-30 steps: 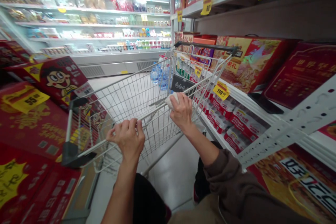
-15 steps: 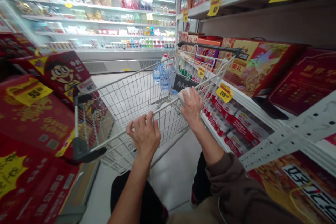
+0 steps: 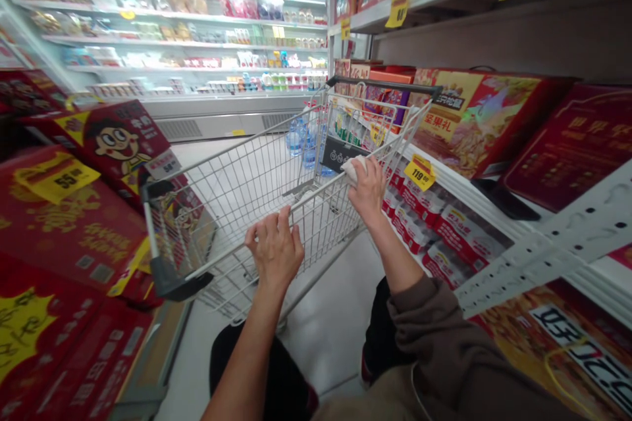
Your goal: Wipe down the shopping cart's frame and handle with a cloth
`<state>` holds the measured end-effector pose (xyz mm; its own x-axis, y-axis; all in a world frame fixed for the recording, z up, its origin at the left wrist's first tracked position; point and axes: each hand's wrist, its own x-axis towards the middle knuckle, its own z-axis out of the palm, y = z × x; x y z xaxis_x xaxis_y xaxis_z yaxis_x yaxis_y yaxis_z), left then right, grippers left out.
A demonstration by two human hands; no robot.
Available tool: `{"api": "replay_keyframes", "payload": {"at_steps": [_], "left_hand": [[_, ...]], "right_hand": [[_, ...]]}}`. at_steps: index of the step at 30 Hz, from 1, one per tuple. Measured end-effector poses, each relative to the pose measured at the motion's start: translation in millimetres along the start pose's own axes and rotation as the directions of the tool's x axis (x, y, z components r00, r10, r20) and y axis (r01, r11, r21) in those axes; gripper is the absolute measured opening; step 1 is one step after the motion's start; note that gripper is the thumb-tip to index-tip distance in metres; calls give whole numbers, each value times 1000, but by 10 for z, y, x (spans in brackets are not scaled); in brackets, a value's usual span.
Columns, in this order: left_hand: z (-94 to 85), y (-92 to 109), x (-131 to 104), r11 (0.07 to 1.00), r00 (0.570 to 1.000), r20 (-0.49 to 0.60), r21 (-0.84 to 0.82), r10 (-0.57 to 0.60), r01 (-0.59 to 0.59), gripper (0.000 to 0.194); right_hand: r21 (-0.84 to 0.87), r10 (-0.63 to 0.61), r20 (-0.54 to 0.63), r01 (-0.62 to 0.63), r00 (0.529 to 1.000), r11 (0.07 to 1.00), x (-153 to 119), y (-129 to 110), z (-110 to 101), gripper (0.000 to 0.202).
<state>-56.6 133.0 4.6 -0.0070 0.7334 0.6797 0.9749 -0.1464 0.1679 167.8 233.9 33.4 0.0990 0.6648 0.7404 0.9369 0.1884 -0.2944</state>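
Note:
A wire shopping cart (image 3: 232, 151) stands across in front of me, its basket bare inside. My left hand (image 3: 276, 247) is closed over the near top rail, fingers hooked onto the wire. Further right along the same rail, my right hand (image 3: 368, 191) presses a crumpled whitish cloth (image 3: 353, 170) against the metal, its fingers wrapped round it. The cart's dark handle bar (image 3: 385, 85) is at the far right end, with a black panel (image 3: 340, 152) below it. Dark corner bumpers (image 3: 182, 283) mark the left end.
Red gift boxes (image 3: 64, 223) with yellow price tags are stacked close at the left. On the right, a white shelf rack (image 3: 538, 237) holds boxes and red-labelled bottle packs (image 3: 447, 230). Large water bottles (image 3: 309, 138) stand on the floor beyond the cart, before a lit chiller (image 3: 197, 102).
The right hand has slid slightly right along the rail with the cloth. The cart has shifted a little to the right at its left end, and the left hand has moved slightly with it.

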Motion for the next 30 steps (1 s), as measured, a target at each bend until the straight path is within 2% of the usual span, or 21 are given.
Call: {"api": "replay_keyframes", "payload": {"at_steps": [5, 9, 12, 14, 18, 21, 23, 25, 28, 30], "left_hand": [[18, 42, 30, 1000, 1000, -3, 5, -18, 18, 44], [1, -6, 45, 1000, 1000, 21, 6, -14, 14, 46], [-13, -57, 50, 1000, 1000, 18, 28, -8, 7, 47], [-22, -87, 50, 999, 1000, 19, 49, 6, -7, 46], [-38, -105, 47, 997, 999, 27, 58, 40, -41, 48], [-34, -75, 50, 997, 999, 19, 58, 41, -42, 49], [-20, -48, 57, 998, 1000, 12, 56, 27, -28, 49], [-3, -30, 63, 998, 1000, 5, 56, 16, -16, 50], [10, -35, 64, 998, 1000, -2, 62, 16, -15, 50], [0, -56, 59, 998, 1000, 4, 61, 21, -21, 51]], "right_hand": [[39, -20, -36, 21, 999, 999, -387, -427, 193, 63], [52, -176, -12, 177, 984, 983, -639, -671, 247, 57], [84, -327, 19, 324, 945, 942, -603, -577, 230, 52], [89, -342, 52, 337, 938, 937, -478, -399, 208, 55], [47, -155, 26, 154, 988, 987, -166, -40, 146, 64], [4, -41, 1, 41, 999, 999, -66, -10, 93, 64], [-36, -25, 33, 26, 999, 999, -117, -150, 68, 62], [-65, -63, 87, 69, 994, 995, -253, -376, 57, 61], [-39, -220, 148, 228, 964, 973, -495, -716, 41, 61], [14, -343, 164, 346, 925, 938, -566, -838, 1, 60]]}}
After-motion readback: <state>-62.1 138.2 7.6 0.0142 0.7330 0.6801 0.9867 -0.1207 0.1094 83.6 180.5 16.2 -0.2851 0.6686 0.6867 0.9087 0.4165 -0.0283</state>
